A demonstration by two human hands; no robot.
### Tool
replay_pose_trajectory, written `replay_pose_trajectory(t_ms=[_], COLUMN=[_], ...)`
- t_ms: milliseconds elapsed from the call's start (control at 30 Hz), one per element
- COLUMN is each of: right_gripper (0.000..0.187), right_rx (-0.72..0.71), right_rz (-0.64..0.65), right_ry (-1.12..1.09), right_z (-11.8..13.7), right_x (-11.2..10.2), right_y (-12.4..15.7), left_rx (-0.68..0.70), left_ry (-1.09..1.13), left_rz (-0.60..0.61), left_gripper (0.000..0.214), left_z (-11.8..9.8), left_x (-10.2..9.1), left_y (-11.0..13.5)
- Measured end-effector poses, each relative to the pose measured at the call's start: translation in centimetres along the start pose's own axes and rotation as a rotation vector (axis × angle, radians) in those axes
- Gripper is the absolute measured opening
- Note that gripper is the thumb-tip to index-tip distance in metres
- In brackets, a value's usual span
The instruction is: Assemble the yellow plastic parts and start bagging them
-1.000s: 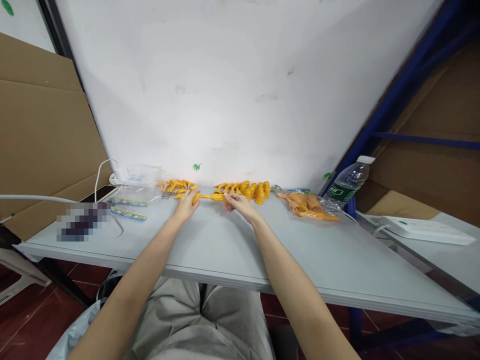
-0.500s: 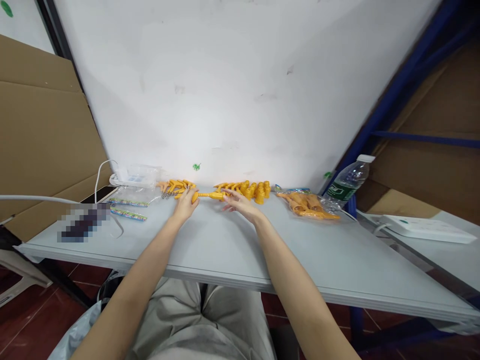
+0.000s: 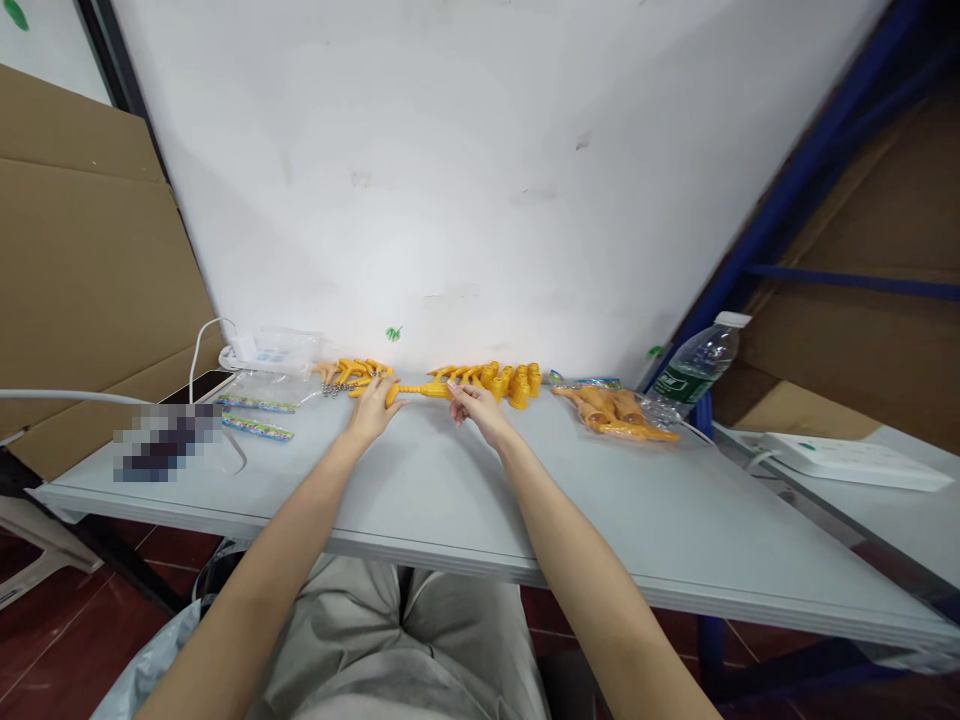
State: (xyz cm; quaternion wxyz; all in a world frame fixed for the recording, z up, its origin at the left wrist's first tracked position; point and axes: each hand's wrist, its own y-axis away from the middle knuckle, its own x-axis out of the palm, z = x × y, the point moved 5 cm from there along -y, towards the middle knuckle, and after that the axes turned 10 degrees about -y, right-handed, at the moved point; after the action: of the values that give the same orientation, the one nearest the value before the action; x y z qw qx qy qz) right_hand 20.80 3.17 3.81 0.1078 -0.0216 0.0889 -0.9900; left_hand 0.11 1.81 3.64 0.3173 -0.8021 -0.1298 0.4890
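Note:
A yellow plastic piece with a ribbed, rod-like shaft and a wider right end (image 3: 433,390) lies level between my two hands, near the back of the table. My left hand (image 3: 371,408) is closed round its left end. At the other end, the fingers of my right hand (image 3: 476,408) are drawn together on the wide part. Behind my left hand are several yellow branching pieces (image 3: 349,370) and some small silvery bits (image 3: 337,389). Several yellow cone-like pieces (image 3: 519,384) stand just behind and right of my right hand.
Clear bags with printed strips (image 3: 259,429) lie left, near a phone (image 3: 202,388) and white cables. On the right are a bag of orange-yellow parts (image 3: 619,410), a tilted water bottle (image 3: 697,362) and a white power strip (image 3: 855,460). A white wall (image 3: 480,200) rises behind the table.
My right hand has shifted slightly left, and its spread fingers have closed in on the right end of the yellow piece. My left hand stays nearly where it was.

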Motion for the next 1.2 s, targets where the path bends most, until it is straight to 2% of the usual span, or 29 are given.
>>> replay_pose_trajectory(t_ms=[233,467,800,1200], right_gripper=[0.056,0.043,0.054,0.052], right_rx=[0.049,0.050,-0.026,-0.036], right_rz=[-0.034,0.022,0.089,0.089], right_ry=[0.004,-0.002,-0.018,-0.024], right_z=[-0.5,-0.7,0.4,0.2], right_x=[0.0,-0.3,-0.5,-0.4], right_y=[0.0,-0.2,0.4,0.1], left_rx=[-0.013,0.026,-0.010,-0.002], left_ry=[0.036,0.026,0.012,0.034], left_rz=[0.006,-0.023,-0.019,-0.041], left_gripper=[0.032,0.024,0.022,0.022], left_z=[0.1,0.1,-0.1,-0.4], left_x=[0.5,0.5,0.3,-0.1], left_y=[0.1,0.1,0.0,0.1])
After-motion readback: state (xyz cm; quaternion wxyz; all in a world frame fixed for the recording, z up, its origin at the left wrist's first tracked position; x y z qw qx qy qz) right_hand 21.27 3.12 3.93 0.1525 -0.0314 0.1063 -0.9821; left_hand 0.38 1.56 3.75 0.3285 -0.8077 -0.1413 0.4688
